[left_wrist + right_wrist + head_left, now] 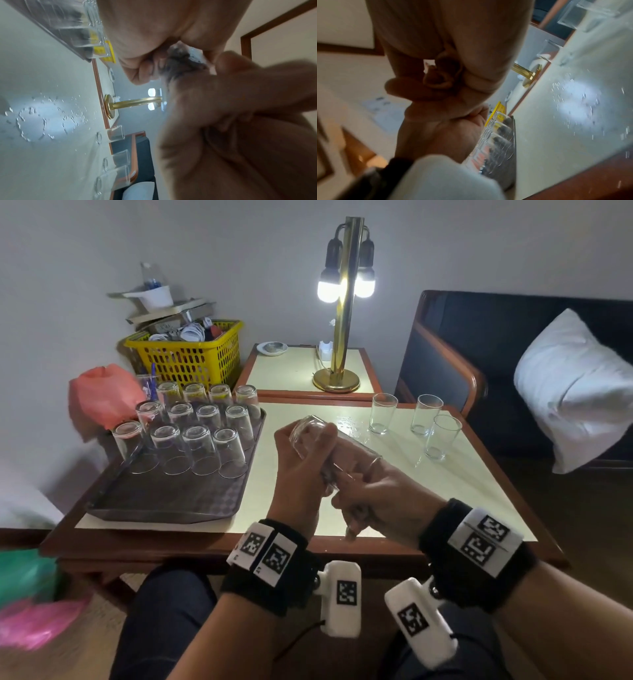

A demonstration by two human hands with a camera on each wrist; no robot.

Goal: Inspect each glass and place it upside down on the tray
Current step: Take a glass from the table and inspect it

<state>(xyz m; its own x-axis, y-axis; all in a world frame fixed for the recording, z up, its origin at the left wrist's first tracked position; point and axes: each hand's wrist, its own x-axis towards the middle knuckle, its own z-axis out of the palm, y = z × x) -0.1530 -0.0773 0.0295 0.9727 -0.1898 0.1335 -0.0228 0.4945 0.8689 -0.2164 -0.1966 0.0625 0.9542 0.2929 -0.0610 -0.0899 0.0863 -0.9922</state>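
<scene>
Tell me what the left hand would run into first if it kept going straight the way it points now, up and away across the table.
Probably nothing on the table: the left hand, gripping the held glass, points toward the lamp on the side table. The wet tabletop between looks free; depth is unclear.

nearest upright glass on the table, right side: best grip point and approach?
Grip the nearest upright glass round its mid wall, thumb on one side and fingers opposite, coming from the near right with the right hand. It stands mouth up, and its two neighbours lie behind and to its left, so that side looks free. Both hands now hold another glass.
</scene>
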